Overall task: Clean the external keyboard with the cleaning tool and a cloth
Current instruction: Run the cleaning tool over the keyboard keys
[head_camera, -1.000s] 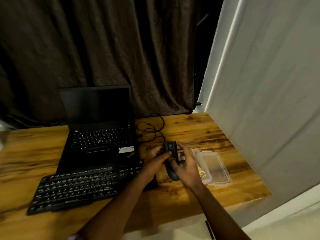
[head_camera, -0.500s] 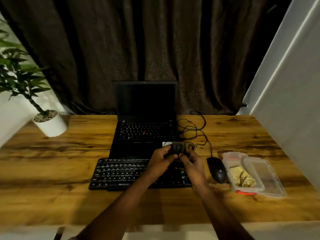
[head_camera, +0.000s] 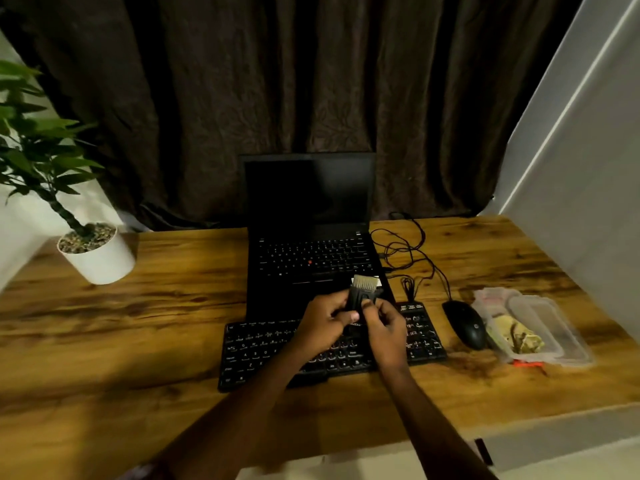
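Both hands, left hand and right hand, grip the brush at frame centre; lower bristles squarely onto the keyboard, sweeping along rows.

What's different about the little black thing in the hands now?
A pale brush tuft now sticks out of the top of the small black plastic cleaning tool; before, none showed. The left hand and right hand hold it as before, above the black external keyboard. The black laptop, black mouse and clear plastic box stayed put.

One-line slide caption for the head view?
Left hand and right hand hold a brush over the keyboard, laptop behind.
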A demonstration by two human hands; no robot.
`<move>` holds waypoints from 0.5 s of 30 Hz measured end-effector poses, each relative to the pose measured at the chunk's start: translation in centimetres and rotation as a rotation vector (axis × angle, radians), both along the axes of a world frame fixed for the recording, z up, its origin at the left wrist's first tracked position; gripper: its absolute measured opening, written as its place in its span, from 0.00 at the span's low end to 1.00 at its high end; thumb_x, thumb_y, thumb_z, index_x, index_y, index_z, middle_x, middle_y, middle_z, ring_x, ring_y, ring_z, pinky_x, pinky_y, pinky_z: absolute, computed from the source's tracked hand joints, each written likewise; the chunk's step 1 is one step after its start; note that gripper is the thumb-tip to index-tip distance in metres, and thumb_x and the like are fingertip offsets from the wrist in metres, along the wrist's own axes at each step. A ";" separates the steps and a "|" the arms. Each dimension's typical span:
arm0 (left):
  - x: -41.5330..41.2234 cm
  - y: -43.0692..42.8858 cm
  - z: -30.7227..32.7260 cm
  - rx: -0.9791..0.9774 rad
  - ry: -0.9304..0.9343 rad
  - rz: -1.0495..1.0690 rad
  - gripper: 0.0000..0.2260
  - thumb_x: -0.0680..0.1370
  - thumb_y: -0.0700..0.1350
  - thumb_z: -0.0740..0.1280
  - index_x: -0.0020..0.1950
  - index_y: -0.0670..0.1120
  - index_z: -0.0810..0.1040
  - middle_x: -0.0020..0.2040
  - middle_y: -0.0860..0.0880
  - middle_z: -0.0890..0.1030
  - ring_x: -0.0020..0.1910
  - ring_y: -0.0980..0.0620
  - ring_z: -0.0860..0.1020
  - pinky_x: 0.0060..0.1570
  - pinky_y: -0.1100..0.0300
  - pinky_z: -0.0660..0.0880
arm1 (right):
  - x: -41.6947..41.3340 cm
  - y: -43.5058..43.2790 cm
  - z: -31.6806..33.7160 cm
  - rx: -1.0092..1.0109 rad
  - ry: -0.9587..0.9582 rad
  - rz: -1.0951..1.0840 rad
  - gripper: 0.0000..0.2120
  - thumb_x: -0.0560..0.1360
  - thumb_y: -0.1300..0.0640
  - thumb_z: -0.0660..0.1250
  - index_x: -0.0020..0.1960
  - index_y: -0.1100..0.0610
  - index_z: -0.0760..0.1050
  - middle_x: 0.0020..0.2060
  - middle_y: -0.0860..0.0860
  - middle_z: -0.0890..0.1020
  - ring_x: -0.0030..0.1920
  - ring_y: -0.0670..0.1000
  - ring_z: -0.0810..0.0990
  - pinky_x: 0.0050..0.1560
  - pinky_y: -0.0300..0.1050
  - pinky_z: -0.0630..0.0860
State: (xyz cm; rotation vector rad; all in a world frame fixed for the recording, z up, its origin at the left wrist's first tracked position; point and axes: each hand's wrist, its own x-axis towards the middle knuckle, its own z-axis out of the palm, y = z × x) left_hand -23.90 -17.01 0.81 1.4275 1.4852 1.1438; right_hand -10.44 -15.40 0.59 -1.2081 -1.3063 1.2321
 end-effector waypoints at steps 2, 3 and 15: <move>-0.7 -0.1 -0.2 -0.013 -0.055 -0.009 0.20 0.78 0.38 0.68 0.68 0.51 0.78 0.57 0.54 0.85 0.59 0.56 0.81 0.61 0.55 0.78 | -0.8 -0.3 -0.2 0.021 -0.005 -0.018 0.08 0.79 0.54 0.66 0.44 0.55 0.80 0.37 0.52 0.82 0.37 0.46 0.78 0.38 0.44 0.74; -1.2 -0.2 -0.3 -0.016 -0.080 -0.005 0.20 0.78 0.37 0.68 0.68 0.51 0.78 0.57 0.53 0.84 0.59 0.57 0.81 0.60 0.57 0.77 | -1.3 -0.5 -0.2 0.029 -0.007 -0.012 0.09 0.77 0.49 0.66 0.44 0.54 0.80 0.37 0.55 0.82 0.38 0.48 0.78 0.39 0.49 0.75; -6.9 -2.9 -1.0 -0.050 -0.299 0.249 0.13 0.76 0.37 0.72 0.58 0.49 0.80 0.53 0.49 0.84 0.51 0.61 0.82 0.48 0.70 0.75 | -6.0 -1.3 -0.5 -0.134 0.052 0.248 0.12 0.78 0.64 0.67 0.60 0.54 0.77 0.48 0.54 0.85 0.49 0.51 0.84 0.51 0.52 0.81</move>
